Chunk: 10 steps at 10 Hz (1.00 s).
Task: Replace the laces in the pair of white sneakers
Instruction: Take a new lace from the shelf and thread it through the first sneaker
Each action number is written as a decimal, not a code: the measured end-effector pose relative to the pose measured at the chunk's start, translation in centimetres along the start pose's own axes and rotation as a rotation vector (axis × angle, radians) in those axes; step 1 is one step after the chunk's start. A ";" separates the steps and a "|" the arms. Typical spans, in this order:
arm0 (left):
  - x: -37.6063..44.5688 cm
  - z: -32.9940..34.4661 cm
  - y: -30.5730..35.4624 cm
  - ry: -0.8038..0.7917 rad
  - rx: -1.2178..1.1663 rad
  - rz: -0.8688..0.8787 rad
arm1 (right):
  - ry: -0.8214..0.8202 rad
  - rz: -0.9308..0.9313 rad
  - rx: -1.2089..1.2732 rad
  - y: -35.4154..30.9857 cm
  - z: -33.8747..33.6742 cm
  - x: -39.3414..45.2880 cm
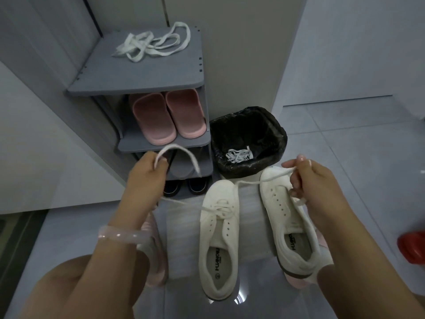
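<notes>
Left hand (147,172) pinching lace (184,155) looping at 12 o'clock; right hand (308,178) gripping its other end above the 3 o'clock sneaker (292,217); laced sneaker (218,238) lying beside.

floor: grey glossy tiles (345,157) | walls: pale (241,54) | furniture: grey shoe rack (142,74) by wall

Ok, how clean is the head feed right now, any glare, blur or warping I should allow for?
Head view: dim, flat light; small glare spots on the glossy floor by the left sneaker's heel; wide-angle bending of the shoe rack and walls; lace in the left hand slightly motion-blurred; the red object is cropped at the edge.
</notes>
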<state>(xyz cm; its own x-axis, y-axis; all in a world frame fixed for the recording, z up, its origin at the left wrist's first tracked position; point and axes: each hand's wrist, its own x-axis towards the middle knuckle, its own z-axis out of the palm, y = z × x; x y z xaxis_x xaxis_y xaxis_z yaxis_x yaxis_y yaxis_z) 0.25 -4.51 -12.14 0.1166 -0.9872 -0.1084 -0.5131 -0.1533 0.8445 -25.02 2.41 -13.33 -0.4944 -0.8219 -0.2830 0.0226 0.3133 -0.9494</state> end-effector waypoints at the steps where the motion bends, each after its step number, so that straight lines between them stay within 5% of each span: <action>1: 0.1 -2.3 -1.8 -0.080 0.369 0.057 | -0.040 0.014 0.126 -0.5 0.4 -0.3; 3: -0.3 -2.2 -4.7 -0.479 0.766 0.012 | -0.250 0.212 0.345 -0.3 1.9 -0.6; 4: -0.7 -0.4 -4.7 -0.369 0.757 0.084 | -0.283 0.337 0.546 0.4 3.7 -1.3; 5: -2.0 2.1 -3.3 -0.436 0.559 0.336 | -0.282 0.404 0.760 0.9 5.2 -2.0; 6: -4.7 5.0 -1.4 -0.864 0.242 0.287 | -0.277 0.459 0.983 0.9 6.2 -2.2; 7: -5.6 6.3 -2.0 -0.984 0.127 0.195 | -0.209 0.441 1.089 0.6 6.3 -1.9; 8: -4.6 6.2 -3.1 -0.927 0.206 0.196 | -0.109 0.346 1.089 0.6 5.0 -0.8; 9: -3.8 5.9 -3.1 -0.799 0.085 0.130 | -0.144 0.143 0.174 1.9 2.9 0.3; 10: -3.7 5.6 -2.8 -0.708 -0.225 -0.166 | -0.163 -0.261 -0.951 4.1 1.5 0.8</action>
<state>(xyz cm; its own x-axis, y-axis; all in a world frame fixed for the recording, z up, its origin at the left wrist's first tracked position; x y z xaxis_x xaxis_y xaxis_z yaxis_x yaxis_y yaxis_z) -3.55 -0.69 -17.04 -0.4354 -0.7556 -0.4894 -0.3416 -0.3644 0.8663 -24.00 2.31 -17.66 -0.2580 -0.9521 -0.1639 -0.8096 0.3057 -0.5012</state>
